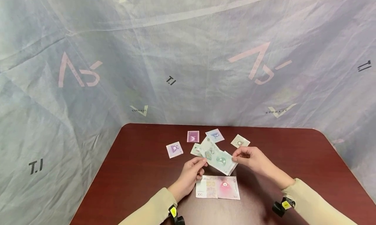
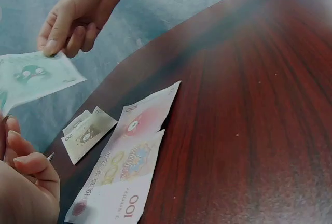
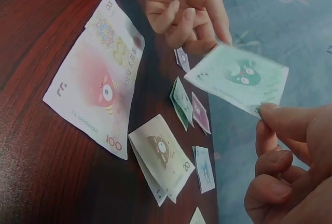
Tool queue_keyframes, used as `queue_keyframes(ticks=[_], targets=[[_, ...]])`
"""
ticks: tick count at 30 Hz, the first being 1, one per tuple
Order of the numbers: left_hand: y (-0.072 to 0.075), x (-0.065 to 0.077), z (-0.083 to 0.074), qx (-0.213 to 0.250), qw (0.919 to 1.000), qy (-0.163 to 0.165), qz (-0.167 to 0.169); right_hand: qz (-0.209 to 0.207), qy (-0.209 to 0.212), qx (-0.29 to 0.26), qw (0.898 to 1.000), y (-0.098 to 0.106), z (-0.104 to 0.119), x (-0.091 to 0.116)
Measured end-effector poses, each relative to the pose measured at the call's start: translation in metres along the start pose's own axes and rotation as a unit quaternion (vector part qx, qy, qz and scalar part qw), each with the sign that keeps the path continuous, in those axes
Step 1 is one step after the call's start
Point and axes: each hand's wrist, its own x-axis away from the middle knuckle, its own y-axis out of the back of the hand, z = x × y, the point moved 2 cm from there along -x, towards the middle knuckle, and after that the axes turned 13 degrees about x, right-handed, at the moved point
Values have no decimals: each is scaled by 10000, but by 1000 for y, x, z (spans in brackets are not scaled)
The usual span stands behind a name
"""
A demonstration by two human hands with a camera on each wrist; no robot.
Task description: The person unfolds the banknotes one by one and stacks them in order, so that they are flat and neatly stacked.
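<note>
A green play banknote [image 1: 218, 159] marked 50 is stretched between both hands above the table. My left hand [image 1: 190, 172] pinches its left end between thumb and finger, the other fingers curled. At the right end, my right hand [image 1: 251, 158] pinches the edge with thumb and forefinger. Close below lies a pink-and-white 100 banknote [image 1: 217, 187], spread flat with its printed side up. The right wrist view shows a folded brownish 20 banknote [image 3: 163, 156] on the table beside the 100; the green note mostly hides it in the head view.
Several small folded notes lie toward the back: a purple one [image 1: 174, 149], a magenta one [image 1: 193, 136], a blue one [image 1: 215, 135], a yellowish one [image 1: 240, 141] and a partly covered green one [image 1: 195, 150]. A grey printed cloth [image 1: 188, 55] hangs behind the dark red table [image 1: 132, 176].
</note>
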Motion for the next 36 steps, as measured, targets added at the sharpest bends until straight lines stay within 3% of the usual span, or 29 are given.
queue_keyframes(ticks=[10,16,22,27,36], targets=[[13,-3,-9,157,9993,-243,-236,229,-119,12,9997,-2,-8,5],[26,-7,-15,-862,9953,-450,12,439,98,53,9990,-1,-10,5],[32,-3,-15,-1974,9752,-970,252,304,293,548,9976,-2,-10,7],[33,3,-14,-2434,9623,-1191,216,122,216,1021,9945,-5,-14,12],[29,17,-10,-2134,9731,-863,-27,280,-22,494,9984,-19,-28,29]])
